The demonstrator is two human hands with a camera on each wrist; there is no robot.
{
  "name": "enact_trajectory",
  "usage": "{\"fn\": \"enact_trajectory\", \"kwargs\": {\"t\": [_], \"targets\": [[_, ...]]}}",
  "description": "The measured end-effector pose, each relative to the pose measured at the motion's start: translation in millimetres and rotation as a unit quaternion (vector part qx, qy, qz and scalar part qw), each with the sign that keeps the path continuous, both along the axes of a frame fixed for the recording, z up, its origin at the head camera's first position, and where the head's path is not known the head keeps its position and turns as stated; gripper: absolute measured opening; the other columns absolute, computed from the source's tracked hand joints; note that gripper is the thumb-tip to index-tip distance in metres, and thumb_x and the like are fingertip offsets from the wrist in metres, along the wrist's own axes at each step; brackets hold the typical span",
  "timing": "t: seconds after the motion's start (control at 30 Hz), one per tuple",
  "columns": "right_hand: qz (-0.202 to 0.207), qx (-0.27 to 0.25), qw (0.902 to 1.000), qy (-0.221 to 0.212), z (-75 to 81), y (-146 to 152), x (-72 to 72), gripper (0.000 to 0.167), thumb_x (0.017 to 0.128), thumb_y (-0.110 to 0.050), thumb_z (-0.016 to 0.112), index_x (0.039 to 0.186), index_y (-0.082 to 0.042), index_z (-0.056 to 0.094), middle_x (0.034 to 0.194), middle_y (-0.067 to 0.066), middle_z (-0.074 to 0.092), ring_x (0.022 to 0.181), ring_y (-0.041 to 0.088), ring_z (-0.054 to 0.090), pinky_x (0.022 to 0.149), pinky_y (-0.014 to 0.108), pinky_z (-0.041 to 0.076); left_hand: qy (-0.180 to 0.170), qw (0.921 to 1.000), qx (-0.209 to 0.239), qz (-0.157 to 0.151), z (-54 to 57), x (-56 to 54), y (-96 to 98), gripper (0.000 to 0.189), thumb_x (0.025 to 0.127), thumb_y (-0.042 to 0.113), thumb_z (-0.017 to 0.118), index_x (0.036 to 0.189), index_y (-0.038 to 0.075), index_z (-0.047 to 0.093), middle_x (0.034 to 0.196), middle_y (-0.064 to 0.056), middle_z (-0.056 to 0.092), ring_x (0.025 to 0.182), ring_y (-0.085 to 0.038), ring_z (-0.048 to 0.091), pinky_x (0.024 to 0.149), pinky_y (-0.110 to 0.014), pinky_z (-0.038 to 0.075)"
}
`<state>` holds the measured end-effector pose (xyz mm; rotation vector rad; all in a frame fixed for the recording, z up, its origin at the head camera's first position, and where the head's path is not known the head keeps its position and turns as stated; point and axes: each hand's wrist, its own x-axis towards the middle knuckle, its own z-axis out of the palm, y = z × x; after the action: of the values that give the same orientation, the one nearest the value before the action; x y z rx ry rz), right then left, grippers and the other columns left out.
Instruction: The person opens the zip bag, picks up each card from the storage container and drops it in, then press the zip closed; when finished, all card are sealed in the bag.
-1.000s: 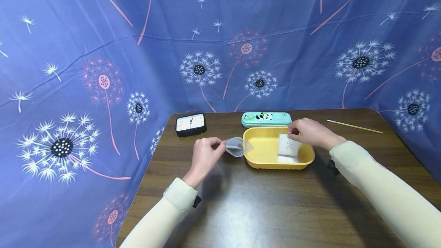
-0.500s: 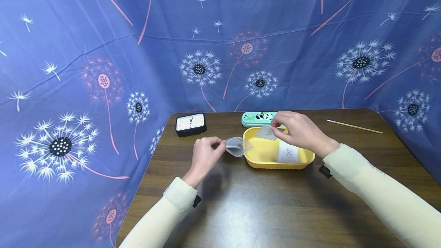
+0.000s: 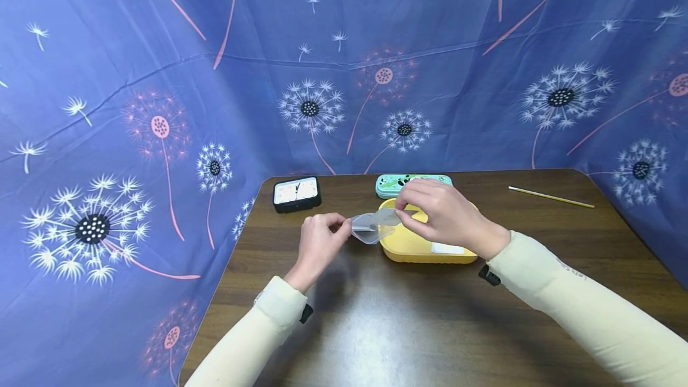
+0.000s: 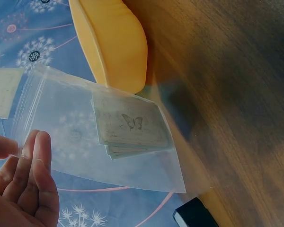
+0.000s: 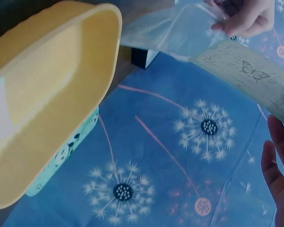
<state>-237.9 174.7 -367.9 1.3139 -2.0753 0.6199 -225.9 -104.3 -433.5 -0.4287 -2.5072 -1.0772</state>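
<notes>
My left hand [image 3: 321, 246] pinches the mouth edge of a clear zip bag [image 4: 80, 165], held up beside the yellow basin [image 3: 419, 254]. Inside the bag lie several paper cards [image 4: 132, 116], the top one printed with a butterfly. Between thumb and fingers, my right hand [image 3: 446, 214] pinches another butterfly-printed paper card [image 5: 248, 73]. Its far end is at the bag's opening; how far it reaches in, if at all, I cannot tell. A white paper piece [image 3: 447, 248] lies in the basin, partly hidden by the right hand.
Behind the basin sits a mint pencil case [image 3: 388, 186] with a panda print. A black-framed clock [image 3: 297, 194] stands at the back left of the wooden table [image 3: 430, 327]. On the right lies a thin yellowish stick [image 3: 550, 197]. A blue dandelion cloth [image 3: 462, 106] hangs behind.
My right hand has lifted a paper card out of the basin and carried it left to the bag's mouth. The left hand and the bag have stayed nearly still.
</notes>
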Motion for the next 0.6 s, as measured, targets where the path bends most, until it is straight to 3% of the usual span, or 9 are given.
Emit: {"fn": "enact_trajectory", "kwargs": {"t": [0.3, 0.6], "targets": [[-0.001, 0.011, 0.9999, 0.001, -14.9, -16, 0.0, 0.01, 0.088, -0.01, 0.075, 0.09, -0.015, 0.067, 0.091, -0.006, 0.066, 0.084, 0.015, 0.064, 0.083, 0.039, 0.055, -0.006, 1.0, 0.003, -0.001, 2.2, 2.1, -0.6, 0.018, 0.095, 0.019, 0.071, 0.079, 0.016, 0.079, 0.063, 0.014, 0.063, 0.056, -0.006, 0.057, 0.053, -0.028, 0.047], [-0.023, 0.025, 0.9993, 0.016, -41.9, -31, -8.5, 0.012, 0.086, -0.008, 0.079, 0.086, -0.013, 0.068, 0.103, 0.002, 0.066, 0.097, 0.023, 0.064, 0.084, 0.042, 0.054, -0.005, 0.9999, 0.008, -0.008, 2.0, 2.8, -1.1, 0.018, 0.095, 0.018, 0.071, 0.078, 0.016, 0.079, 0.064, 0.011, 0.065, 0.058, -0.013, 0.062, 0.054, -0.028, 0.047]]}}
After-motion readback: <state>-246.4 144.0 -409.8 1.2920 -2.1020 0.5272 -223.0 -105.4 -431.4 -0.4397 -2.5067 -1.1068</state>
